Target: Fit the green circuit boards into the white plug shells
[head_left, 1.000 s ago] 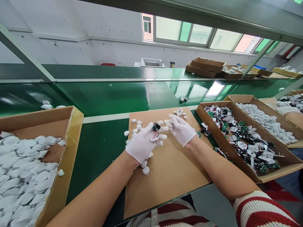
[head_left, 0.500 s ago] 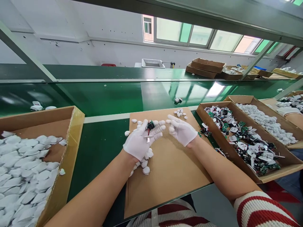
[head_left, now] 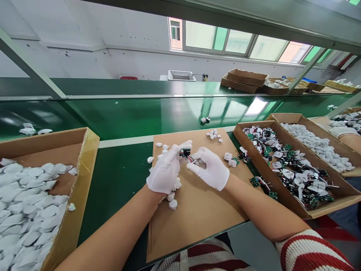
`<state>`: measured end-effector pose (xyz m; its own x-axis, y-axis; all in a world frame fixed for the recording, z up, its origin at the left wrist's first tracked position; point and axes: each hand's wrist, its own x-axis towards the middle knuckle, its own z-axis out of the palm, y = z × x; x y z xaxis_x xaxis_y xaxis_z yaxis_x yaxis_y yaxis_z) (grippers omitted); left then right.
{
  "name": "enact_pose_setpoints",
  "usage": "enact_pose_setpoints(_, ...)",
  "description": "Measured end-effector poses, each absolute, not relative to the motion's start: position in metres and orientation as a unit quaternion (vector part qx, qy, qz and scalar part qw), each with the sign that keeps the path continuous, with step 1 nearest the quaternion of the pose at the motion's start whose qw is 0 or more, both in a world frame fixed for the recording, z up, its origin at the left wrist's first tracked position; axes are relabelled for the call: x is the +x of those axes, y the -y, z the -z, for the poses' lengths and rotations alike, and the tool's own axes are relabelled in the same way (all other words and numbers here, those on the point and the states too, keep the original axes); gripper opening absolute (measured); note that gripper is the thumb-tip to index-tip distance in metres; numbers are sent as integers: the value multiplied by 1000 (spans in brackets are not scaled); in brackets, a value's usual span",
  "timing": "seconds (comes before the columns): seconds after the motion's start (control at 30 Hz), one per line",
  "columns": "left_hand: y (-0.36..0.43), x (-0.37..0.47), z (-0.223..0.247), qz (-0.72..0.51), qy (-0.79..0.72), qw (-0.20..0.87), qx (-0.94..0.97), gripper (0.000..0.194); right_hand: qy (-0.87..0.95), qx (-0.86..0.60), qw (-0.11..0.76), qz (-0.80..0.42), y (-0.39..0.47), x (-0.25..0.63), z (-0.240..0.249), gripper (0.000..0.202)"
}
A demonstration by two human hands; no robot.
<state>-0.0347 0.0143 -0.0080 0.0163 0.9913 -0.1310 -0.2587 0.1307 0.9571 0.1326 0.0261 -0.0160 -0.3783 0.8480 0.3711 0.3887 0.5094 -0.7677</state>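
Both my hands wear white gloves and meet above a brown cardboard sheet. My left hand is closed on a small green-and-black circuit board, held up by the fingertips. Red and dark wires run from the board toward my right hand. That hand is closed in a pinch at the wires' other end, on a small whitish part mostly hidden by the fingers. Round white pieces lie beneath and beside my left hand. Several more white pieces sit near the sheet's far edge.
At left stands a cardboard box of white pieces. On the right, a box holds wired circuit boards; loose boards lie beside it. Behind runs a green conveyor belt carrying a few parts. Another person's gloved hand is at far right.
My left fingers have closed from an open palm and raised the circuit board. My right hand has come lower and pinched at the wires. Parts on the green belt have shifted left.
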Motion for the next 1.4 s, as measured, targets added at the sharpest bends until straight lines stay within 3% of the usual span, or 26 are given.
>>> enact_pose_setpoints(0.17, -14, -35, 8, -502, -500, 581, 401, 34, 794, -394, 413, -211, -35, 147, 7, 3)
enact_pose_setpoints(0.3, -10, -37, 2, -433, -446, 692, 365, 45, 782, -405, 433, -193, -34, 148, 5, 8)
enact_pose_setpoints(0.4, -10, -41, 1, -406, -378, 750, 360, 39, 779, -411, 429, -201, -33, 146, 4, 4)
enact_pose_setpoints(0.43, -11, -42, 1, -417, -369, 753, 351, 36, 775, -419, 424, -210, -34, 145, 4, 7)
enact_pose_setpoints(0.53, -13, -42, 4, -472, -375, 738, 304, 26, 741, -460, 417, -255, -40, 142, 7, 45)
enact_pose_setpoints(0.6, -14, -40, 5, -495, -390, 725, 279, 22, 695, -469, 434, -329, -48, 143, 11, 56)
enact_pose_setpoints(0.73, -17, -38, 5, -535, -441, 683, 229, 17, 560, -420, 472, -535, -62, 150, 18, 58)
enact_pose_setpoints(0.93, -21, -42, 6, -577, -406, 672, 225, 27, 450, -343, 410, -715, -57, 159, 6, 47)
enact_pose_setpoints(1.17, -13, -38, 0, -574, -393, 681, 228, 34, 472, -311, 393, -726, -53, 160, 4, 41)
enact_pose_setpoints(1.27, -12, -37, 0, -558, -384, 690, 255, 29, 520, -324, 402, -680, -49, 158, 3, 34)
enact_pose_setpoints(1.4, -11, -35, -2, -542, -360, 701, 291, 22, 553, -311, 405, -658, -41, 150, -9, 40)
